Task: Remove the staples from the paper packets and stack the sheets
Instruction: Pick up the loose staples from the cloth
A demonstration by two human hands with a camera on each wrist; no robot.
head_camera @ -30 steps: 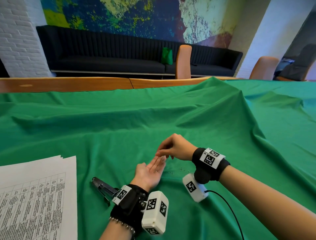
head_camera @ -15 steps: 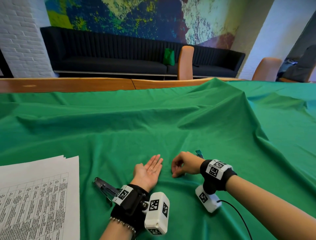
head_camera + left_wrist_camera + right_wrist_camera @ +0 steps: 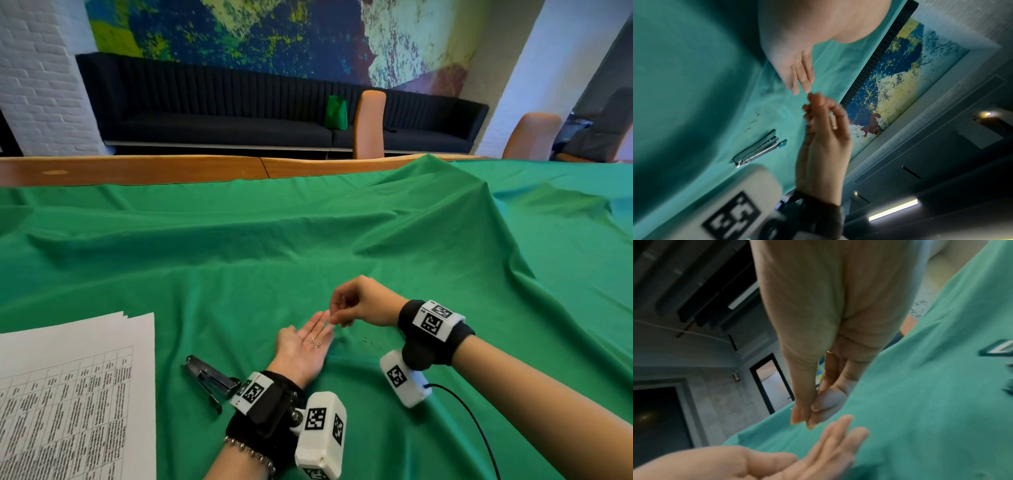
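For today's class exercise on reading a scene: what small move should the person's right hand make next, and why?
Probably let its pinch go over the left hand, then return for the loose staples on the green cloth. The right hand hovers pinched at the upturned palm's fingertips, and staples already lie there.

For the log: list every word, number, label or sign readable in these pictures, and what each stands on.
Nothing can be quoted.
Printed sheets: tables of text, too small and blurred to read.
Wrist camera housings: black-and-white square marker codes, no letters.
Right wristband: marker codes; a tiny mark beside them, unreadable.
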